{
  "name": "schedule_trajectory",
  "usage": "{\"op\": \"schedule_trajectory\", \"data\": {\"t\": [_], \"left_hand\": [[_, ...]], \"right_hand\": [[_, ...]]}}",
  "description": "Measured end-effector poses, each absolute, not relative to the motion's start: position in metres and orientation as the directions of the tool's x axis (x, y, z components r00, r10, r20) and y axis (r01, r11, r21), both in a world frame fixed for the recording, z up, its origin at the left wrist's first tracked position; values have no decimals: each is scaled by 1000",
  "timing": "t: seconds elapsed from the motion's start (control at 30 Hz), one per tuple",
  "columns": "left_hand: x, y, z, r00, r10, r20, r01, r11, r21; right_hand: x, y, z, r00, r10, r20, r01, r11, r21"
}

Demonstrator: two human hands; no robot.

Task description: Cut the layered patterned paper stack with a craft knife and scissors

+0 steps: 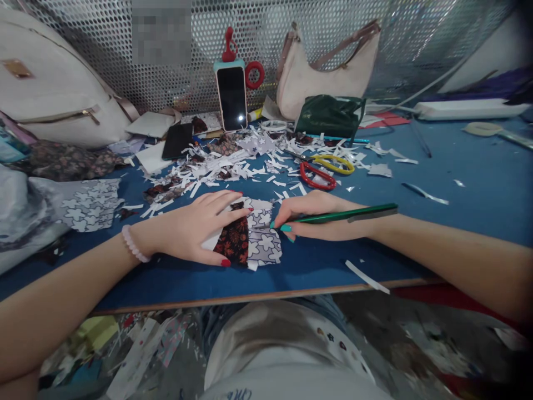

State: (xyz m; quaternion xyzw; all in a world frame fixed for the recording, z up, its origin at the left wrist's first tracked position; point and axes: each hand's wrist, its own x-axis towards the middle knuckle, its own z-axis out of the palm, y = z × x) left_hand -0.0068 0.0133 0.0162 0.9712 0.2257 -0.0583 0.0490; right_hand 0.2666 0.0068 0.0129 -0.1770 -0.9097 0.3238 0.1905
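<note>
My left hand lies flat with its fingers spread, pressing on a small patchwork piece. That piece joins a dark brown floral fabric to a grey-lilac fabric with white flowers, and white paper-like edges show around it. In my right hand a slim green pencil is pinched between thumb and fingers. Its lower end points at the flowered fabric, close to the fingertips; whether it touches is hard to make out. Behind the hands lie scissors with one red and one yellow handle.
White paper and fabric scraps are heaped at mid-table. Behind them stand a phone, a dark green pouch and a cream handbag. A pale backpack and flowered cloth sit left. The blue table's front edge is near my lap.
</note>
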Motion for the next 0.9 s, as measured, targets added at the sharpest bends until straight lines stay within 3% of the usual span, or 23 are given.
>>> {"op": "schedule_trajectory", "data": {"t": [0.3, 0.53, 0.77, 0.9], "left_hand": [[-7, 14, 15, 893, 427, -144, 441, -894, 81], [-6, 14, 15, 894, 426, -140, 439, -895, 77], [-8, 15, 13, 904, 410, -121, 421, -904, 78], [-10, 16, 11, 906, 409, -106, 418, -905, 80]], "right_hand": [[268, 11, 19, -901, 392, 184, 166, 706, -688], [274, 12, 24, -900, 407, 153, 186, 677, -713], [276, 9, 21, -837, 491, 241, 179, 662, -728], [272, 9, 16, -834, 480, 273, 148, 670, -727]]}}
